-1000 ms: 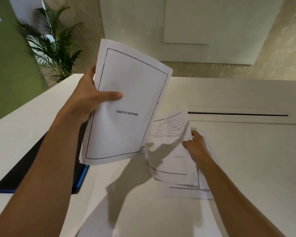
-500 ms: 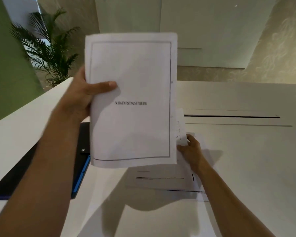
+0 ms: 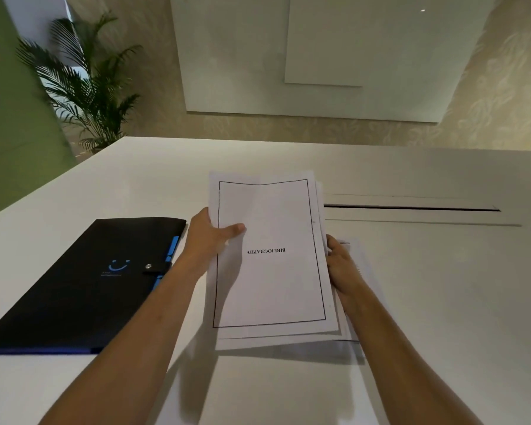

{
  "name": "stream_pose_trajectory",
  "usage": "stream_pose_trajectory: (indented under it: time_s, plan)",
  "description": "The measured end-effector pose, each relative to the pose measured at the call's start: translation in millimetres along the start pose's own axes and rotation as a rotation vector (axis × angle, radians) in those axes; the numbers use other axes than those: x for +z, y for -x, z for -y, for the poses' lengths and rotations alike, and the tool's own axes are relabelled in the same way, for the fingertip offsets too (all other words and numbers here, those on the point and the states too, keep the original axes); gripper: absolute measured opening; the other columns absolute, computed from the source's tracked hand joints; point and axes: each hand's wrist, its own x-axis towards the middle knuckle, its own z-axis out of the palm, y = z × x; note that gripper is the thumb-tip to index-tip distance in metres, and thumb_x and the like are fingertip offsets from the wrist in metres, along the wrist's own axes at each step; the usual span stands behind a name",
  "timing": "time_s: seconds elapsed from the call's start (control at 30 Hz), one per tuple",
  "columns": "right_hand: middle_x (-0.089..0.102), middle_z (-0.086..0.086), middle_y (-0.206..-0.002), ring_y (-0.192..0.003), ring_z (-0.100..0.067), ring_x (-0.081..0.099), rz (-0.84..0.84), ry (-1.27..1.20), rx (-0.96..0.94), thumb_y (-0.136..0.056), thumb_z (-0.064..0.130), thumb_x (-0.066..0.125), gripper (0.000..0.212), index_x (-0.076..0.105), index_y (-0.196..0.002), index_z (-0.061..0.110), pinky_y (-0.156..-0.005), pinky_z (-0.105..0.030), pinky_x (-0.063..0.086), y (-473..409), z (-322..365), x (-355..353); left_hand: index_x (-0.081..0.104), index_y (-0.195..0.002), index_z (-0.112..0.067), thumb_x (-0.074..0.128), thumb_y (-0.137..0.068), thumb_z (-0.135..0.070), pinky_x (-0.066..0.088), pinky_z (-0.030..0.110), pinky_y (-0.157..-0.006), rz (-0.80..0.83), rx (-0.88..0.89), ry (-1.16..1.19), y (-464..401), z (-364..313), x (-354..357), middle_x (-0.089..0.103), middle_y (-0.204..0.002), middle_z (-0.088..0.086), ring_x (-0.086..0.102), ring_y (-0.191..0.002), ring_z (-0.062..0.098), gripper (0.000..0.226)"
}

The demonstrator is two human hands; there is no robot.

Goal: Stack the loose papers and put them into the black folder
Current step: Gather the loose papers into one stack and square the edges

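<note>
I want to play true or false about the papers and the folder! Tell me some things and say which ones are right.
1. The top paper says BIBLIOGRAPHY. True.
2. The folder is open. False: it lies shut on the table, with its snap strap across the edge.
3. Both hands are on the papers. True: the left hand grips the left edge with its thumb on top, and the right hand is at the right edge.
4. The papers are inside the folder. False: they are outside, to its right.
5. The folder is red. False: it is black with blue trim.
6. A plant stands beyond the table's far left corner. True.
</note>
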Motion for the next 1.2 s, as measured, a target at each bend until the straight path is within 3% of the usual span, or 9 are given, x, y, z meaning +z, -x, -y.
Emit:
stream_pose_trajectory:
  time_s: [0.23, 0.37, 0.43, 0.53, 0.63, 0.7, 0.87, 1.03, 1.2]
  plan:
    - [0.077, 0.004, -0.085, -0.074, -0.018, 0.074, -0.015, 0.127, -0.001, -0.089, 0.005, 0.060, 0.030, 0.062, -0.113, 0.023, -0.055, -0.025, 0.057, 0, -4, 1, 0.058, -0.113, -0.017, 0.077, -0.079, -0.017, 0.053, 0.020, -0.066, 0.066, -0.104, 0.088, 1, 20, -1, 0.069, -0.107, 0.002, 0.067, -0.094, 0.015, 0.039]
    - [0.072, 0.013, -0.080, -0.068, -0.005, 0.068, -0.102, 0.323, 0.008, -0.093, 0.038, 0.049, 0.014, 0.062, -0.089, 0.043, -0.051, -0.017, 0.048, 0, 2, 11, 0.047, -0.117, -0.016, 0.080, -0.076, -0.018, 0.050, 0.011, -0.053, -0.030, -0.069, 0.026, 3, 18, 1, 0.065, -0.105, 0.000, 0.065, -0.088, 0.009, 0.052]
    - [0.073, 0.018, -0.086, -0.082, -0.013, 0.068, -0.084, 0.260, 0.022, -0.093, 0.063, 0.033, 0.035, 0.064, -0.085, 0.048, -0.061, -0.023, 0.054, 1, 5, 16, 0.038, -0.121, -0.025, 0.080, -0.076, -0.016, 0.051, 0.013, -0.054, -0.064, -0.003, 0.039, 3, 13, 2, 0.062, -0.106, -0.004, 0.065, -0.089, 0.009, 0.062]
    - [0.058, 0.008, -0.137, -0.128, -0.017, 0.050, -0.033, 0.132, -0.048, -0.080, 0.084, 0.031, 0.075, 0.051, -0.136, 0.040, -0.104, -0.036, 0.044, -3, 14, 17, 0.029, -0.133, -0.038, 0.080, -0.076, -0.015, 0.052, 0.012, -0.055, -0.060, 0.118, 0.060, 4, -3, 2, 0.058, -0.108, -0.013, 0.064, -0.090, 0.009, 0.080]
    - [0.065, 0.018, -0.124, -0.118, -0.011, 0.058, 0.001, 0.230, -0.299, -0.090, 0.054, 0.055, 0.032, 0.056, -0.121, 0.048, -0.090, -0.020, 0.050, -5, 37, 19, 0.029, -0.136, -0.037, 0.081, -0.074, -0.021, 0.052, 0.012, -0.059, -0.096, 0.221, 0.045, 5, -27, 3, 0.058, -0.110, -0.016, 0.063, -0.093, 0.005, 0.082]
    - [0.065, 0.011, -0.123, -0.115, -0.010, 0.061, -0.021, 0.282, -0.414, -0.089, 0.037, 0.061, 0.034, 0.054, -0.122, 0.045, -0.090, -0.026, 0.053, -6, 50, 19, 0.036, -0.130, -0.033, 0.082, -0.073, -0.024, 0.054, 0.015, -0.066, -0.126, 0.300, 0.056, 5, -44, 3, 0.059, -0.113, -0.012, 0.064, -0.095, 0.003, 0.074]
    - [0.069, 0.015, -0.108, -0.100, -0.009, 0.067, -0.083, 0.191, -0.527, -0.085, 0.028, 0.068, 0.033, 0.052, -0.111, 0.040, -0.076, -0.023, 0.056, -1, 71, 24, 0.042, -0.112, -0.038, 0.078, -0.075, -0.027, 0.057, 0.029, -0.078, -0.136, 0.496, 0.098, 15, -61, 2, 0.054, -0.118, 0.000, 0.060, -0.106, 0.017, 0.052]
    - [0.070, 0.009, -0.099, -0.087, -0.007, 0.069, -0.142, 0.136, -0.452, -0.070, 0.011, 0.067, 0.046, 0.053, -0.108, 0.033, -0.068, -0.021, 0.055, 5, 49, 34, 0.045, -0.110, -0.035, 0.073, -0.074, -0.025, 0.059, 0.036, -0.077, -0.053, 0.325, 0.146, 27, -30, 10, 0.059, -0.112, -0.002, 0.064, -0.098, 0.016, 0.046]
    - [0.073, 0.018, -0.089, -0.080, -0.004, 0.070, -0.200, 0.097, -0.445, -0.067, 0.008, 0.063, 0.042, 0.058, -0.101, 0.032, -0.062, -0.018, 0.054, 6, 42, 40, 0.054, -0.107, -0.042, 0.075, -0.075, -0.033, 0.058, 0.027, -0.070, -0.058, 0.242, 0.168, 27, -20, 14, 0.066, -0.107, -0.009, 0.067, -0.093, 0.013, 0.039]
